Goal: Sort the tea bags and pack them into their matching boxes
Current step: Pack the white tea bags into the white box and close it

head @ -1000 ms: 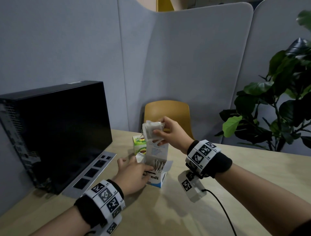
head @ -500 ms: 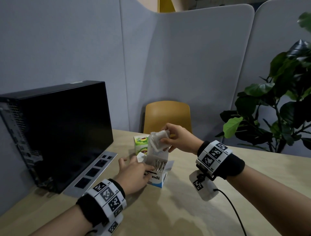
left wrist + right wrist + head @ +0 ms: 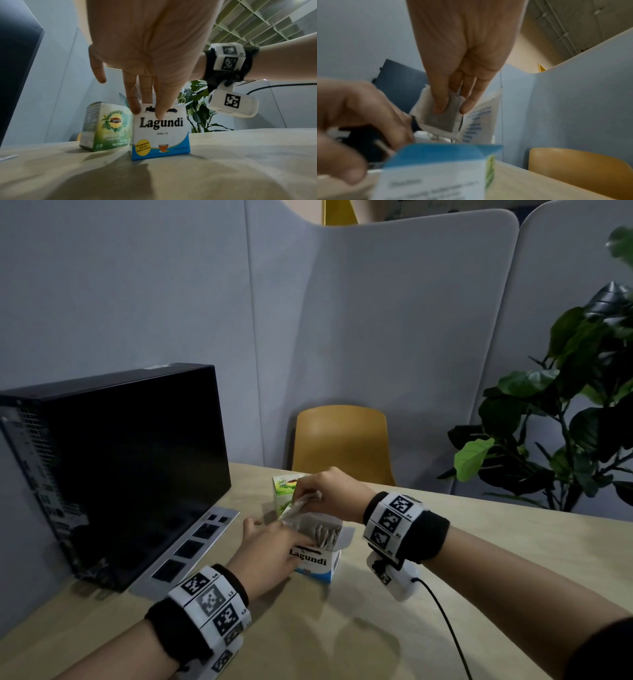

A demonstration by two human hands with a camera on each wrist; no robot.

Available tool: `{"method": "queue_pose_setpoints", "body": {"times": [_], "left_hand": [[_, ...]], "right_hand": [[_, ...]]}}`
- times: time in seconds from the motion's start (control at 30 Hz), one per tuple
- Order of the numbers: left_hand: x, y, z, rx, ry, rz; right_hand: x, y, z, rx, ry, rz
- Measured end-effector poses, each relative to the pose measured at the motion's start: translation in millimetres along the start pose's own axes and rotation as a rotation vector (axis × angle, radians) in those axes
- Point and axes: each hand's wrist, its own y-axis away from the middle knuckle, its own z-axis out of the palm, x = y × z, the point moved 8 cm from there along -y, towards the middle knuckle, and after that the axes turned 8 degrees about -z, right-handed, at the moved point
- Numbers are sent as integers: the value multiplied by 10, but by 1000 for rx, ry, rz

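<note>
Pinched between the thumb and fingers of the right hand (image 3: 330, 491), a white tea bag (image 3: 439, 115) hangs at the open top of the Lagundi box (image 3: 317, 554); that grip shows best from the right wrist, where the bag looks pale with a grey square showing through, though the picture is soft and its lower edge blurs into the box's raised flap. From the head view the bag is mostly hidden under the knuckles, only a crumpled corner showing. The left hand (image 3: 270, 553) rests against the box's near left side with fingers straight, touching the printed front just above the name, as the left wrist view makes plain; its thumb side is cut off there. That same low view shows a green Lipton box (image 3: 106, 127) standing just beside the Lagundi box on its left, touching or nearly so, while from the head only its top peeks out behind the right hand. More tea bags (image 3: 323, 534) stand packed inside the open box. Both boxes sit upright on the desk (image 3: 445, 594).
</note>
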Motion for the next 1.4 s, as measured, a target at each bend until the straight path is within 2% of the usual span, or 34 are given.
{"method": "queue_pose_setpoints", "body": {"times": [0.33,0.5,0.6,0.73,0.83,1.03,1.1,1.17,1.23,1.27,1.33,1.4], "left_hand": [[-67,1,-29,12,86,68],[-107,-6,-78,45,281,65],[-93,-3,-100,79,315,71],[-93,-21,-118,91,324,58],[-99,-47,-128,86,327,52],[-119,-62,-132,70,319,42],[-136,-56,-182,68,404,48],[-157,-46,-269,106,482,64],[-163,-53,-315,134,415,63],[-154,-65,-287,110,322,55],[-145,-92,-200,53,111,36],[-146,-116,-164,34,-20,30]], "right_hand": [[-43,36,290,-328,283,-123],[-117,7,341,-403,294,-189],[-139,-17,401,-454,318,-200],[-128,-32,551,-552,423,-168],[-75,-22,629,-642,444,-78],[-79,-29,691,-700,440,-7],[-114,-48,611,-604,365,-14],[-115,-78,346,-360,151,-29],[-15,-35,84,-145,-2,-39],[29,8,27,-91,-9,-51],[73,105,87,-105,72,-66],[95,169,278,-216,224,-62]]}}
